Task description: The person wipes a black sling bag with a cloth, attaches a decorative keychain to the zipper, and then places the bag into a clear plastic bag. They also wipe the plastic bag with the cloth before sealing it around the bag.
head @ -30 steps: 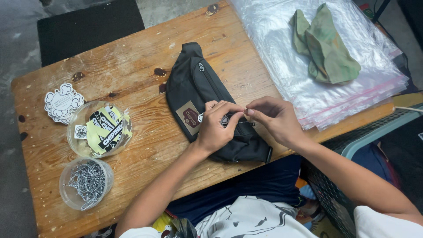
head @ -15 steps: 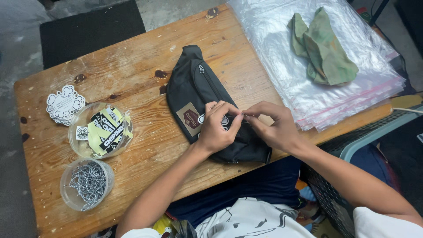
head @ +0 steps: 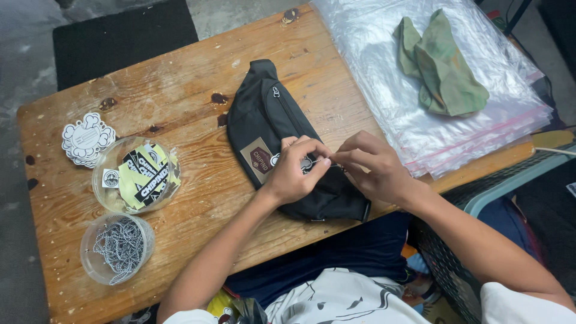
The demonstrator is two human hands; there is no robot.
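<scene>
Sticker tub, chain tub, plastic bags.

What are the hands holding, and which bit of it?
Both hands, left and right, pinch something small and thin between their fingertips over the black bag. It is too tiny to name.

Under my fingers the black matt woven-cloth waist bag carries a tan leather-like patch. It lies on the rough, stained, knotty wooden table. The glossy clear plastic bags shine beneath a faded green cloth.
</scene>
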